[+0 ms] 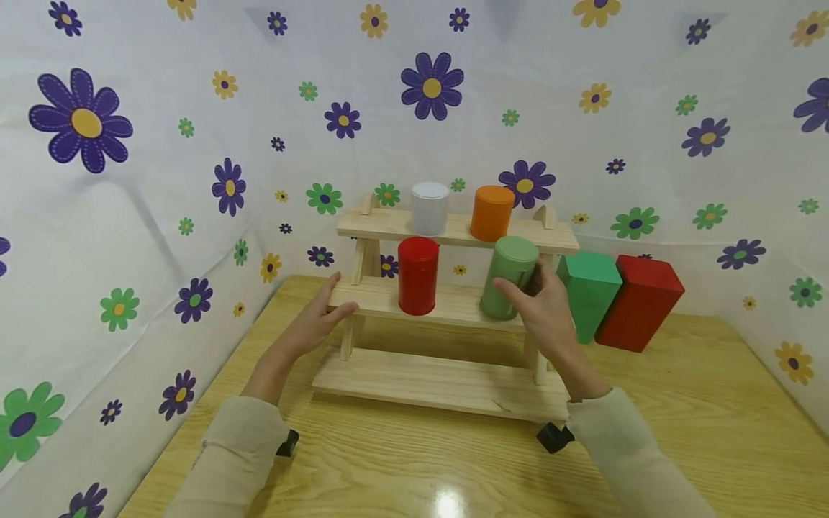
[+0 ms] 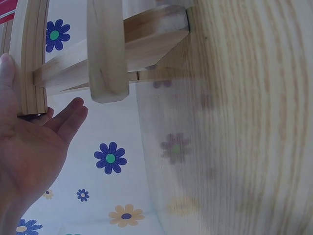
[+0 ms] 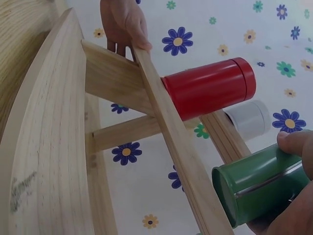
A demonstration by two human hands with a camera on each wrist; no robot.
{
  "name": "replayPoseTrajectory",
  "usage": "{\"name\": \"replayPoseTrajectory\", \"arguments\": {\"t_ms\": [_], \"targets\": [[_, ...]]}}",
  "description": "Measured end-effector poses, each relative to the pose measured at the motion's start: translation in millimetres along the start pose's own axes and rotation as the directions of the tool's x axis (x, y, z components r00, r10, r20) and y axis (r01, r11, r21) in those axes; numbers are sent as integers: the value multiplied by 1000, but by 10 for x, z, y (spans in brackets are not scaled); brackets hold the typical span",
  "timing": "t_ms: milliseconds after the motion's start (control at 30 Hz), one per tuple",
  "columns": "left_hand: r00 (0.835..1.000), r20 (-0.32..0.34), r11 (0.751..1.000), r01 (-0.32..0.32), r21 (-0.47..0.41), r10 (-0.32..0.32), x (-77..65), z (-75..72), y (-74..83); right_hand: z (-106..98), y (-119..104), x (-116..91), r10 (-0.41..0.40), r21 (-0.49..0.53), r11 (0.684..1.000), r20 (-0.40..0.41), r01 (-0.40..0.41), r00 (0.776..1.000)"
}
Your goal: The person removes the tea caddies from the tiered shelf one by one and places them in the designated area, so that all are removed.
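My right hand (image 1: 547, 309) grips a green canister (image 1: 508, 280) by its side, thumb toward the front, at the right part of the middle shelf. The canister leans slightly, and part of its base shows in the right wrist view; whether it touches the shelf I cannot tell. My left hand (image 1: 311, 324) rests against the left end of the three-step wooden rack (image 1: 440, 378), thumb on the middle shelf and fingers fairly straight past its end. A red canister (image 1: 417, 277) stands upright on that shelf. Above, a white canister (image 1: 429, 210) and an orange canister (image 1: 492, 214) stand on the top shelf.
Right of the rack, a green box (image 1: 588, 291) and a red box (image 1: 640, 302) stand side by side on the wooden table (image 1: 388, 460). A flower-patterned white sheet (image 1: 194, 144) hangs behind and along the sides.
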State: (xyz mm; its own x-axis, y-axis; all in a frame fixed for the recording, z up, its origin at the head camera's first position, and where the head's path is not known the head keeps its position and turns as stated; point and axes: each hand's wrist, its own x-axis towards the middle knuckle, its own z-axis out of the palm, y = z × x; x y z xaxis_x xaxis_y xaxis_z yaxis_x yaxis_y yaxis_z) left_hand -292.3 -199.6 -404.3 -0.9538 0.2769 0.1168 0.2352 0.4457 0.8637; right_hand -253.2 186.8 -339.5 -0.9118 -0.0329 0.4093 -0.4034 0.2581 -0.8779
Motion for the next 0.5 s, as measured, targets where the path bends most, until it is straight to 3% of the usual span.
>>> {"name": "replayPoseTrajectory", "arguments": {"t_ms": [500], "targets": [[1000, 2, 999, 31, -14, -31, 12, 9, -1, -266, -57, -63, 55, -14, 998, -41, -55, 998]]}}
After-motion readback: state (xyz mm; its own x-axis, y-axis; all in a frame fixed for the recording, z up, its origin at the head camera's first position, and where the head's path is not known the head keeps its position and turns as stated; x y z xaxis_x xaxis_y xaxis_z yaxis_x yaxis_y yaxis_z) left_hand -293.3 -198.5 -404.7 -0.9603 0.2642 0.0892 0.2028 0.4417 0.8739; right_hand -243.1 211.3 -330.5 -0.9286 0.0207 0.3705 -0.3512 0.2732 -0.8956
